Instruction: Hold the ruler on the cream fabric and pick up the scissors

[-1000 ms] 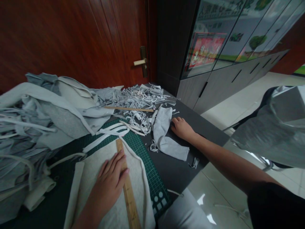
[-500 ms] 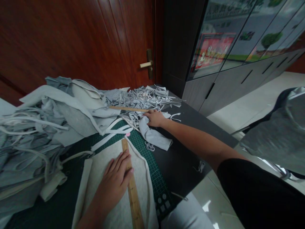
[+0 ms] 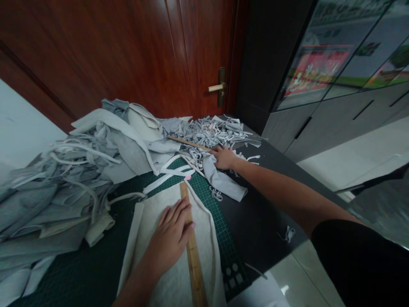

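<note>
Now your left hand (image 3: 171, 241) lies flat against the wooden ruler (image 3: 193, 258) on the green mat (image 3: 207, 204); your right hand (image 3: 224, 157) presses gray cloth (image 3: 220, 181) at one o'clock.

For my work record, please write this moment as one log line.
Left hand: on cream fabric, against wooden ruler | Right hand: on grey fabric | Under: green cutting mat

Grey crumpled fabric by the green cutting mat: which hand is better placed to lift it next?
Right hand, probably: it touches the grey fabric; the left hand is pressing a wooden ruler.
</note>
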Motion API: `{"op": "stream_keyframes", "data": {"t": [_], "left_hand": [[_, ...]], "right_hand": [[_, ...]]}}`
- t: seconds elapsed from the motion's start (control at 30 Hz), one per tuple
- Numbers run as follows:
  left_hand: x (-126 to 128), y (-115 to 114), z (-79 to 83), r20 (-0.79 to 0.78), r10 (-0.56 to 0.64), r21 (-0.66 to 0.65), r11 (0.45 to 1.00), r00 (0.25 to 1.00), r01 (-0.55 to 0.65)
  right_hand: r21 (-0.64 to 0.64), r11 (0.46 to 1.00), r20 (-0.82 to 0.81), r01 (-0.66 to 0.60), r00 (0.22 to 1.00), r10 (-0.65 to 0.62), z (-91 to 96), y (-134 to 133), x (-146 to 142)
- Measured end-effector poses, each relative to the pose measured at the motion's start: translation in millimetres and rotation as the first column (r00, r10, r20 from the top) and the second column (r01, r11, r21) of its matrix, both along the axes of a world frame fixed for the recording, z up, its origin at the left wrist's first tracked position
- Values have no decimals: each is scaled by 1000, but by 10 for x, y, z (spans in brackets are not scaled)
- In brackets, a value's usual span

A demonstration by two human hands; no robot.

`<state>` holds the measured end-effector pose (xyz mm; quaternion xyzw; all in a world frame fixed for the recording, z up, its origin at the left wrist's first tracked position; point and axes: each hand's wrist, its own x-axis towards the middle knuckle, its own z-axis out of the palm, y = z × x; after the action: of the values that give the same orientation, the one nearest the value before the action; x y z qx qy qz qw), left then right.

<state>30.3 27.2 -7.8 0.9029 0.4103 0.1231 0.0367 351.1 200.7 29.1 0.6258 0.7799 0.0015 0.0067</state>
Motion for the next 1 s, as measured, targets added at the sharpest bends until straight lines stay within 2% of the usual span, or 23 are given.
{"op": "stream_keyframes", "data": {"t": [0.23,0.4,0.5,0.57,0.63,0.7,0.77,0.83,1.0], "left_hand": [[14,-3,20,-22,1,-3,1000,1000,-1],[16,-11,19,-23,3,1,1000,1000,-3],[18,-13,18,-11,3,-10,1000,1000,-4],[22,-17,22,-2,13,-16,1000,1000,-13],[29,-32,35,-2,24,-30,999,1000,-24],[40,-59,60,-10,37,-55,998,999,-37],[54,-90,90,-23,53,-91,994,998,-55],[66,-118,114,-31,70,-122,990,997,-74],[74,-150,114,-4,81,-133,988,997,-81]], "right_hand": [[67,989,18,-132,991,131,-12,-62,-194],[11,982,-25,-191,981,191,37,-51,-273],[-116,966,-66,-230,973,223,195,-17,-217],[-279,923,-197,-265,956,216,342,28,-139],[-382,874,-385,-299,912,144,463,87,-79],[-365,910,-455,-199,890,12,502,150,-97],[-293,956,-388,11,913,-129,437,198,-214],[-220,966,-293,135,936,-197,294,215,-395],[-124,976,-223,177,954,-201,-51,162,-714]]}}
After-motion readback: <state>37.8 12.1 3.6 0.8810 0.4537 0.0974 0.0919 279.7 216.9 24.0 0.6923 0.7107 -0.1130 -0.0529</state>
